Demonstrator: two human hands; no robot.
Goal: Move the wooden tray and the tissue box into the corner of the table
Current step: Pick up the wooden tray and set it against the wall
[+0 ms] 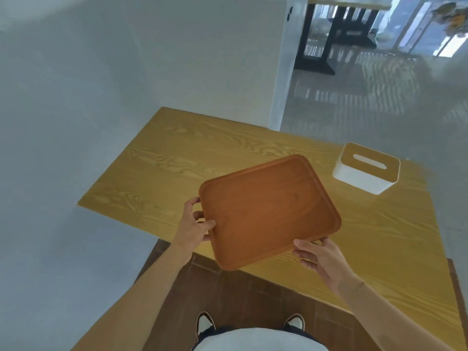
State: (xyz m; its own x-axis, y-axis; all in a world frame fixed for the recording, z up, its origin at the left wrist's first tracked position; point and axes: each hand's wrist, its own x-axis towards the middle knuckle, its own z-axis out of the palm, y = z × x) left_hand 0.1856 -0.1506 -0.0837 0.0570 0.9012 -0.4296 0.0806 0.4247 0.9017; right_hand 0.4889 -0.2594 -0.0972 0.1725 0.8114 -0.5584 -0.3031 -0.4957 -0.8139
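A brown wooden tray with rounded corners is held above the light wooden table, turned at an angle and overhanging the table's near edge. My left hand grips its left rim, thumb on top. My right hand holds its near right corner from below. A white tissue box with a wooden lid and an oval slot stands on the table at the far right, apart from the tray.
A grey wall runs along the table's left and far sides, so they meet in a corner at the far left. A doorway at the upper right opens onto a room with a black-legged table. Brown tiled floor and my shoes show below.
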